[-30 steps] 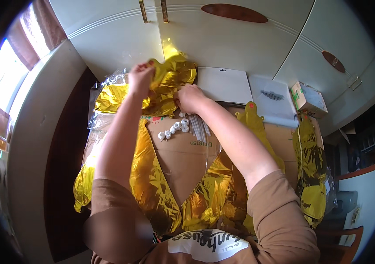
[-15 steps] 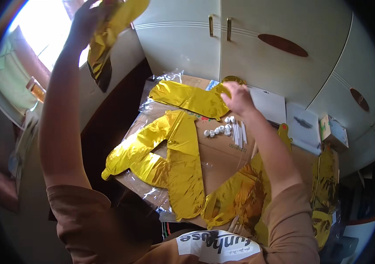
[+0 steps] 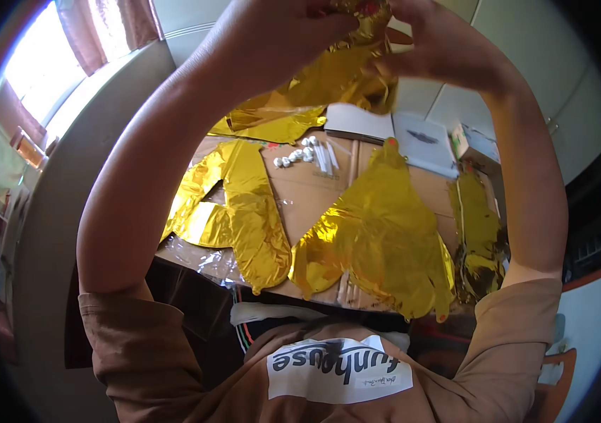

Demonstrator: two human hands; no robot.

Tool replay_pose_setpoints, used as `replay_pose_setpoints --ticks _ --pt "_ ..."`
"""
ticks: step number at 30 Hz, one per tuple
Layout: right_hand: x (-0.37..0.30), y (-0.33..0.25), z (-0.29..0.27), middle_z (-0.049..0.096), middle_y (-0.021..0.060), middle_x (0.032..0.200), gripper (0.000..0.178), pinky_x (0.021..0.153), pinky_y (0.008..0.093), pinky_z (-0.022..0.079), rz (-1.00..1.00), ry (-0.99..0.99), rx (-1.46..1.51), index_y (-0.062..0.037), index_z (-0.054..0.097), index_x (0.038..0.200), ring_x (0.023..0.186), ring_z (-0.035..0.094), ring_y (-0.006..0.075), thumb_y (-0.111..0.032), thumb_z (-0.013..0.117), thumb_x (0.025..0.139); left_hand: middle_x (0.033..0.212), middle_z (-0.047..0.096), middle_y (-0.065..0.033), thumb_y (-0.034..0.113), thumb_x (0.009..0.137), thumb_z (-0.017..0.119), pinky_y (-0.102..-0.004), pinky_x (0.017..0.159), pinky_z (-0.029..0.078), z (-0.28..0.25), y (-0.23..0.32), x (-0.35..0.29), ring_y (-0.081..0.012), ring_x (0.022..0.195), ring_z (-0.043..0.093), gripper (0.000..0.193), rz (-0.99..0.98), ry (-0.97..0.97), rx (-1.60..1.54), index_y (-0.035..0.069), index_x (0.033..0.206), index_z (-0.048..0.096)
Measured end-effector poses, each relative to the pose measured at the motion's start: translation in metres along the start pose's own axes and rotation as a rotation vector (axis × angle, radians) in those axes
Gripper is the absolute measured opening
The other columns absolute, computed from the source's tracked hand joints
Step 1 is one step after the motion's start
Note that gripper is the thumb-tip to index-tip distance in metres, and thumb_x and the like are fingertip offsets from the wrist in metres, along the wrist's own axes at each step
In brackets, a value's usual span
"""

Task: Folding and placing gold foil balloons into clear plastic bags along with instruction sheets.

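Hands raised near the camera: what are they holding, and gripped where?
Both hold one crumpled gold foil balloon. The left hand grips its upper left part, the right hand its upper right edge; the exact part cannot be told.

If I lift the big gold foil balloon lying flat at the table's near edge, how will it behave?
The gold foil balloon is flat and wrinkled, so it would probably flop and sag. It looks very thin, so it is likely light. Its glossy surface may slip, and the foil could crease or tear.
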State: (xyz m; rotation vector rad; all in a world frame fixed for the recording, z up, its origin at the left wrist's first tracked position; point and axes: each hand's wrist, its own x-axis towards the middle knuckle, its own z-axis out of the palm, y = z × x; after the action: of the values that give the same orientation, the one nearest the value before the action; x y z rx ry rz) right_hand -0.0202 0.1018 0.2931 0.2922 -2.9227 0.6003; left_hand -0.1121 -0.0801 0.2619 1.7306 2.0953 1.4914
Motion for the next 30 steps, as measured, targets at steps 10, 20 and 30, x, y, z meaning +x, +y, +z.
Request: replay_pose_setpoints --ticks 10,20,30 --pt "-0.075 0.071 0.005 0.07 0.0036 0.102 0.024 0.084 0.0261 0.051 -0.051 0.159 0.212 0.0009 0.066 0.114 0.091 0.064 0.0097 -0.008 0.065 0.092 0.111 0.067 -0.0085 0.021 0.094 0.062 -0.0315 0.088 0.051 0.066 -0.023 -0.015 -0.018 0.099 0.065 0.036 0.478 0.37 0.166 -0.001 0.123 0.057" --pt "-0.157 0.046 -0.017 0.071 0.0085 0.096 0.019 0.085 0.0281 0.053 -0.038 0.296 -0.356 -0.0003 0.068 0.106 0.093 0.067 0.0171 -0.003 0.065 0.088 0.111 0.064 -0.0166 0.068 0.091 0.038 -0.0464 0.093 0.047 0.195 -0.074 -0.128 -0.0289 0.103 0.062 0.078 -1.066 -0.412 -1.756 -0.001 0.122 0.055" --pt "-0.237 0.01 0.063 0.064 0.0084 0.079 0.013 0.08 0.0399 0.055 -0.343 0.321 -0.554 -0.0023 0.064 0.081 0.081 0.067 0.0244 -0.006 0.068 0.069 0.098 0.064 -0.0139 0.007 0.088 0.064 -0.0362 0.066 0.059 0.224 -0.153 0.028 -0.023 0.077 0.067 0.024 -0.863 -0.127 -1.192 0.0 0.11 0.058"
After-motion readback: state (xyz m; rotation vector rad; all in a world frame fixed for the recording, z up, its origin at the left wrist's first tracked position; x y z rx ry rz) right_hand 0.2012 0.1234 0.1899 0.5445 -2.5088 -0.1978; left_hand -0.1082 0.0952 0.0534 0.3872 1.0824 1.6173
